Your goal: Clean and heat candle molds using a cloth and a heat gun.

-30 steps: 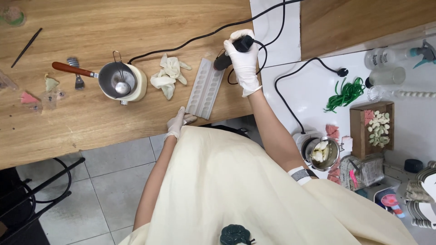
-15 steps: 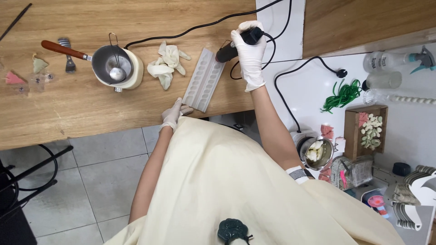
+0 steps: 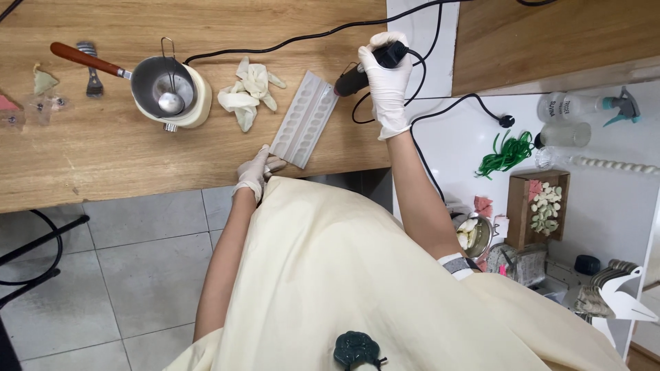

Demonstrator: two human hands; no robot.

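I see the right hand (image 3: 385, 82), in a white glove, wrapped tightly around a black corded heat tool (image 3: 363, 69), its nozzle aimed down-left at the far end of a long translucent mould tray (image 3: 304, 118) with two rows of oval cavities. The tray lies slantwise on the wooden worktable (image 3: 103, 158), its near end reaching the table's front edge. There the left hand (image 3: 256, 169), also gloved, rests its fingers against the tray's near corner; I cannot tell whether it pinches the tray or only steadies it. Just left of the tray lies a crumpled pair of pale gloves (image 3: 246, 93), and beyond them a small metal saucepan (image 3: 163, 86) with a red-brown handle, a ladle standing inside it. The tool's black cable (image 3: 275, 40) runs across the tabletop.
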